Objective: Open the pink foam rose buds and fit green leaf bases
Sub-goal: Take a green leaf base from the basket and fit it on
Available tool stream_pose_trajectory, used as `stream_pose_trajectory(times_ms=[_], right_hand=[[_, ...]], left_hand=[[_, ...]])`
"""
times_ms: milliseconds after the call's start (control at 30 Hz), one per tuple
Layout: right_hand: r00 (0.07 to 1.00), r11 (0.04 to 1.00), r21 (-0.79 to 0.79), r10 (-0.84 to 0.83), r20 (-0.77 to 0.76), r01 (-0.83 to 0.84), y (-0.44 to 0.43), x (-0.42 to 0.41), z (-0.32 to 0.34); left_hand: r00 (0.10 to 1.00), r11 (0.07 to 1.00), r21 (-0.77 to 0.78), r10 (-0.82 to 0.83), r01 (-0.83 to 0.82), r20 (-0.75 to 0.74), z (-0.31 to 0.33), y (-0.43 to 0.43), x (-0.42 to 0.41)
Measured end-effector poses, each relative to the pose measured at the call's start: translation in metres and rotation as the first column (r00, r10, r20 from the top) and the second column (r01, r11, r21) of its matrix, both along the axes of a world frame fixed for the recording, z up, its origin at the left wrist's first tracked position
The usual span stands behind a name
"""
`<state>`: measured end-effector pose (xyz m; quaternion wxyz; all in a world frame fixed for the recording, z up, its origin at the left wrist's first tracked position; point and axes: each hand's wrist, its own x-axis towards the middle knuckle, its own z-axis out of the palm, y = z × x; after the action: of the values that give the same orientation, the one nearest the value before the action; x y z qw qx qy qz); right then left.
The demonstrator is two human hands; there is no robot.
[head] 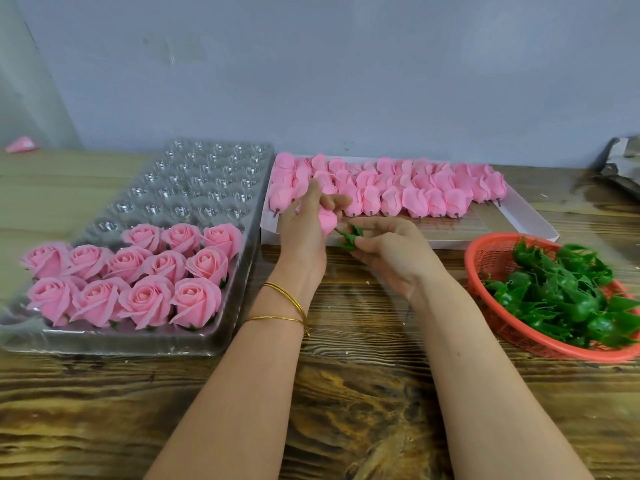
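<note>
Your left hand (304, 230) grips a pink foam rose bud (327, 220) just in front of the white box (519, 223) of closed buds (398, 188). Your right hand (391, 251) pinches a green leaf base (349, 237) at its stem end. Left of the box sits the clear tray (194, 181) of opened roses (145, 271); right of the box is the red basket (485, 251) of leaf bases (561, 292).

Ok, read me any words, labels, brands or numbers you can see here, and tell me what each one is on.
None: no readable text anywhere in view.
The clear tray, white box, red basket and wall carry no print.
The crumpled grey wrapping at the far right shows no legible marking.
</note>
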<state>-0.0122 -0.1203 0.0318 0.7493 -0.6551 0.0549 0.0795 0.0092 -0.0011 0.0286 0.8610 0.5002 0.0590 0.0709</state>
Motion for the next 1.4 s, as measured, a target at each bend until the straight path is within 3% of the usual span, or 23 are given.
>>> stream_pose_trajectory(times_ms=[167, 700, 867, 1067, 1400], right_hand=[[1.0, 0.996, 0.087, -0.001, 0.011, 0.0, 0.0039, 0.0016, -0.0036], [0.993, 0.999, 0.023, 0.029, 0.111, -0.032, 0.0059, 0.0005, -0.0077], [0.995, 1.0, 0.007, -0.007, 0.098, 0.006, 0.0056, 0.0009, -0.0088], [0.999, 0.995, 0.097, 0.014, 0.048, -0.019, 0.0034, 0.0028, -0.0106], [0.998, 0.997, 0.079, -0.015, 0.055, 0.01, 0.0051, 0.0018, -0.0103]], left_hand=[[0.999, 0.999, 0.03, -0.035, 0.034, 0.016, 0.0016, -0.0018, -0.0025], [0.997, 0.984, 0.162, -0.076, 0.071, 0.025, 0.0009, -0.0033, -0.0064], [0.997, 0.985, 0.149, -0.083, 0.082, 0.005, 0.0021, -0.0038, -0.0078], [0.994, 0.982, 0.158, -0.105, 0.101, 0.016, 0.0016, -0.003, -0.0084], [0.992, 0.966, 0.244, -0.105, 0.085, 0.069, -0.0021, -0.004, -0.0058]])
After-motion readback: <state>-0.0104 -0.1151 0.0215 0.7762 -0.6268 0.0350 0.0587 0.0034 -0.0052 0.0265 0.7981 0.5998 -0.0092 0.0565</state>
